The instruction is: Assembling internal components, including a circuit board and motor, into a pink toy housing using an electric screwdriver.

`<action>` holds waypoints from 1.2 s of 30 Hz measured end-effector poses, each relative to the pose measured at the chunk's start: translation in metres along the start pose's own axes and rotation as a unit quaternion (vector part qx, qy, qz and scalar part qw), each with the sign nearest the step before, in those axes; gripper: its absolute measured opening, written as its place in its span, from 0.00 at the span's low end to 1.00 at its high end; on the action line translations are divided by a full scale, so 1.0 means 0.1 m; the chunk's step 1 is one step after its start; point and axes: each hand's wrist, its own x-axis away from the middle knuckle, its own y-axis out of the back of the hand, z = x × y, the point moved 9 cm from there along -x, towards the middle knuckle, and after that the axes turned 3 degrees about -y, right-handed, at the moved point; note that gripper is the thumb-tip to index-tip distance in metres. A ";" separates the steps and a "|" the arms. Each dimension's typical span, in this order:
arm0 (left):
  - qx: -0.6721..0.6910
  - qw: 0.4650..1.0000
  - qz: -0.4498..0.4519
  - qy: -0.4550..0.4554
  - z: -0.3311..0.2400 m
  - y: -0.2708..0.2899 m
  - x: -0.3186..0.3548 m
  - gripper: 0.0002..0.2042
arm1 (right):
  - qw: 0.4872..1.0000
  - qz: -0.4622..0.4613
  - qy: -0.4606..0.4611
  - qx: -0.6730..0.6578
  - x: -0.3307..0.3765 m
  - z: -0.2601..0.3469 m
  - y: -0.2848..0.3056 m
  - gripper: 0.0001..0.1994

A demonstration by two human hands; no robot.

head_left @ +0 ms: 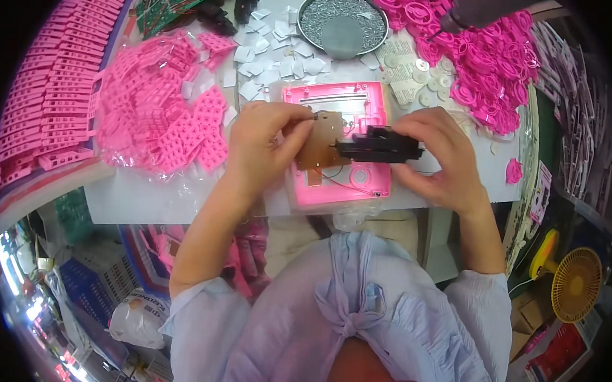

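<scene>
My left fingers (pixel 292 114) pinch the board (pixel 325 140) by its edge and my right fingers (pixel 421 131) grip the black part (pixel 383 148) at one end, likely to keep both unblocked over the case (pixel 340 194) on the surface (pixel 128 204)

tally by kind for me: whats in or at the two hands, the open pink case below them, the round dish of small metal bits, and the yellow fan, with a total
Brown board at the left hand: 1
Black part in the right hand: 1
Open pink case: 1
Round dish: 1
Yellow fan: 1
Total: 5
</scene>
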 end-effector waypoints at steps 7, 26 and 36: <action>0.023 1.000 -0.020 0.005 0.03 0.01 -0.01 0.05 | 0.997 0.013 -0.015 -0.077 0.01 -0.04 -0.12 0.23; 0.033 0.989 0.126 -0.069 0.00 0.01 -0.25 0.05 | 0.988 0.147 -0.030 -0.026 -0.41 -0.03 -0.66 0.26; -0.095 0.955 0.198 -0.200 -0.25 -0.07 -0.22 0.06 | 0.982 0.182 0.047 0.022 -0.40 0.07 -0.71 0.27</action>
